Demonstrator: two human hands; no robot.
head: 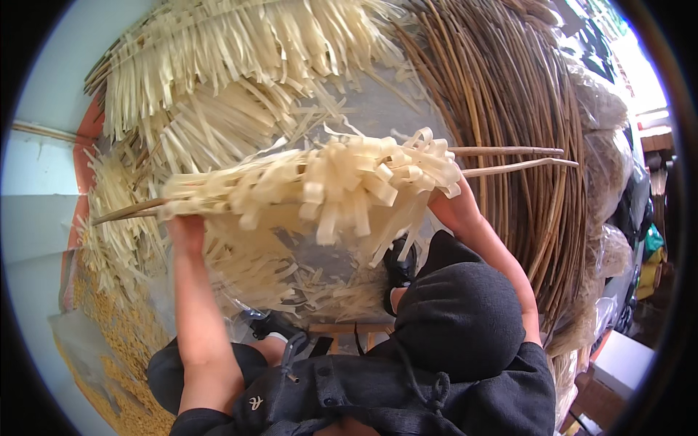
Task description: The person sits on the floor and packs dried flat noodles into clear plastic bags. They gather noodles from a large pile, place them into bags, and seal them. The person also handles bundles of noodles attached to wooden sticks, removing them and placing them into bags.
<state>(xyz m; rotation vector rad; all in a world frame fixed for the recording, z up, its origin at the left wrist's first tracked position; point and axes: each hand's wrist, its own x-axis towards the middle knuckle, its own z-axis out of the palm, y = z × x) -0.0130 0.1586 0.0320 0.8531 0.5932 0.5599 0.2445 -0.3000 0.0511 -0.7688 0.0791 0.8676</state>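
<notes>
A bundle of pale, flat, ribbon-like strips point(349, 180) hangs across thin wooden sticks in front of me. Its right half curls into loops, and loose ends dangle below. My left hand point(188, 231) grips the bundle near its left end, where stick ends point(128, 211) poke out. At the opposite end, my right hand point(446, 204) holds it from beneath, partly covered by the strips. Two bare stick ends point(515, 158) extend past that hand over a pile of brown sticks. Most of my fingers are hidden on both sides.
Rows of similar strips point(234, 49) lie at the far left. Long brown sticks point(491, 98) are piled at right, beside clear plastic bags point(605, 158). Small yellow pieces point(117, 370) cover the lower left. Broken strips point(327, 291) litter the floor near my shoes point(401, 261).
</notes>
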